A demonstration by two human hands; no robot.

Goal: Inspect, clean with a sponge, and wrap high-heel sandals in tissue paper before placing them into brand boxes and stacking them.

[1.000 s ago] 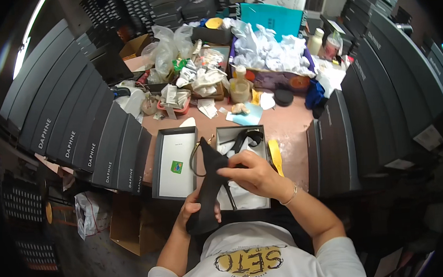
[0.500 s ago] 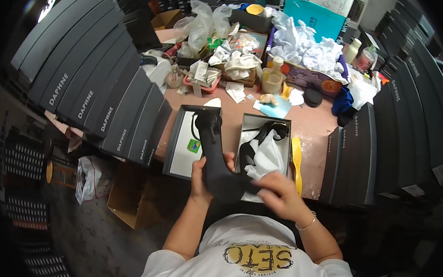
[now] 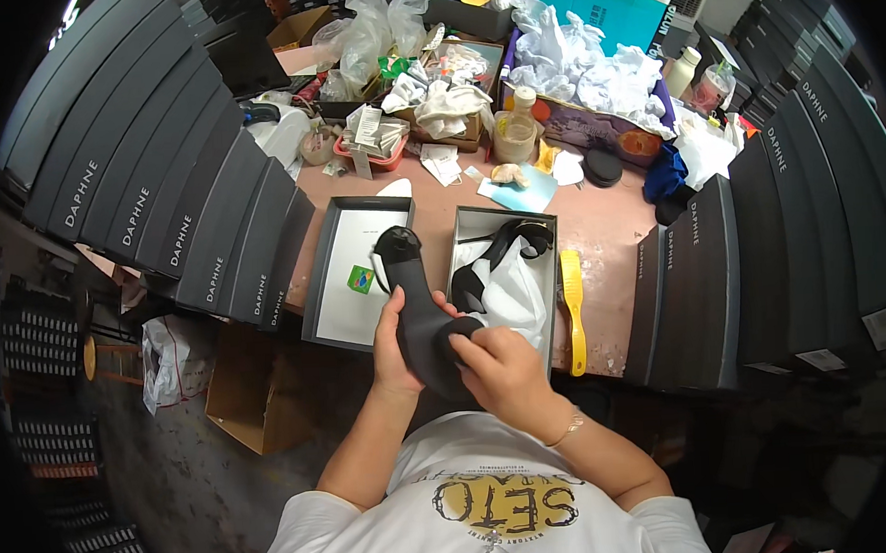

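My left hand is wrapped round a black shoe, held above the near edge of the table, its smooth long surface facing up. A thin strap loop shows beside the shoe's far end. My right hand is closed on a dark rounded piece at the shoe's near end. Whether that piece is a pad or part of the shoe, I cannot tell. Beyond my hands sits an open shoe box with a small green sticker inside. To its right, another open box holds a black strappy shoe and white paper.
A yellow brush lies right of the boxes. Dark shoe boxes stand in rows at left and right. Farther back are a bottle, a black round lid and a purple box heaped with white paper.
My right hand has moved left and slightly up, closer to my left hand, with the dark piece. The shoe has tilted and shifted a little. The whole view has shifted slightly.
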